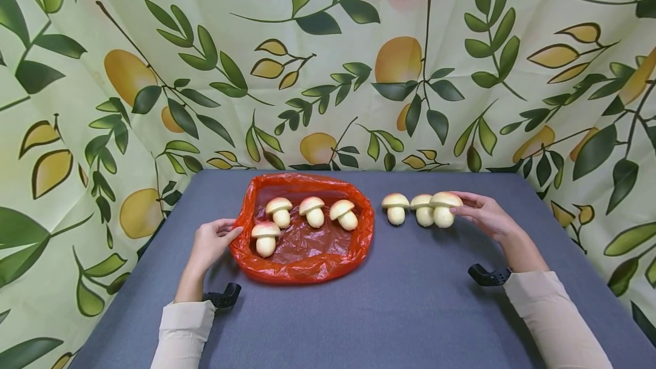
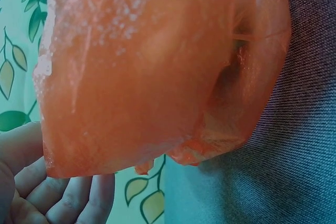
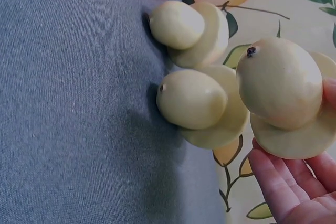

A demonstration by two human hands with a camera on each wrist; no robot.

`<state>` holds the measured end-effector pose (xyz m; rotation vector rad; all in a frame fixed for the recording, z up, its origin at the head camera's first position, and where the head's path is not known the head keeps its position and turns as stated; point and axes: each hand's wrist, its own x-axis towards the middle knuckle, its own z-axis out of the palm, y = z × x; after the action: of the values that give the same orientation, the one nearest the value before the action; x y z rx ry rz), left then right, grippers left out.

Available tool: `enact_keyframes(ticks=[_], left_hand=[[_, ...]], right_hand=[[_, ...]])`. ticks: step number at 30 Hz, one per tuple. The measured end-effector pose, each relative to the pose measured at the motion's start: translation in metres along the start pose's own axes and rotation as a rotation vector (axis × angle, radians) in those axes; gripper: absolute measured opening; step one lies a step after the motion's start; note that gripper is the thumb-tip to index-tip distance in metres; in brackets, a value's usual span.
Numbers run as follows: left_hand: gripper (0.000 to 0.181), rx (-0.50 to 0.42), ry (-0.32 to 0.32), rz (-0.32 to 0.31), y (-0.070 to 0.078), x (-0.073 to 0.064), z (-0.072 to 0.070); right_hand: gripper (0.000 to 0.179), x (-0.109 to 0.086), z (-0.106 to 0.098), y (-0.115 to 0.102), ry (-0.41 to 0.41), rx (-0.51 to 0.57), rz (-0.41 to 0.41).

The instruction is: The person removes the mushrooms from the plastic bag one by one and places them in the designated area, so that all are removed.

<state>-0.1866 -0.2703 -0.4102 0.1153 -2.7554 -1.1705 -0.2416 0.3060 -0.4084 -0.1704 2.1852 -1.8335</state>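
Observation:
My left hand (image 1: 211,244) pinches the left rim of a red plastic bag (image 1: 302,275) that lies with its mouth rolled wide. Inside the bag sit several toy mushrooms, among them one near the left wall (image 1: 265,239) and one toward the right (image 1: 344,214). The cap of another toy mushroom (image 3: 281,85) is held in the fingers of my right hand (image 1: 484,216), its stem pointing down, raised off the table in the right wrist view. Beside it, two more mushrooms stand on the table, one partly overlapped (image 1: 422,209) and one closer to the bag (image 1: 396,208).
A blue-grey cloth covers the table (image 1: 328,323). Behind and along both sides hangs a curtain (image 1: 328,101) printed with leaves and fruit. Black camera mounts (image 1: 487,275) are strapped at both wrists.

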Motion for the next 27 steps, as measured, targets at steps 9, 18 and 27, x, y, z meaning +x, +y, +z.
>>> enact_keyframes(ticks=[9, 18, 27], left_hand=[[0.033, -0.001, 0.000, -0.003, -0.001, 0.000, 0.000], [0.033, -0.007, 0.003, 0.004, -0.001, 0.001, 0.000], [0.034, -0.009, 0.004, -0.003, -0.001, 0.000, -0.001]], right_hand=[[0.033, 0.003, -0.009, 0.006, 0.012, 0.010, -0.015], [0.059, 0.008, -0.018, 0.013, 0.039, -0.062, 0.023], [0.049, 0.012, -0.025, 0.015, 0.035, -0.070, 0.068]])
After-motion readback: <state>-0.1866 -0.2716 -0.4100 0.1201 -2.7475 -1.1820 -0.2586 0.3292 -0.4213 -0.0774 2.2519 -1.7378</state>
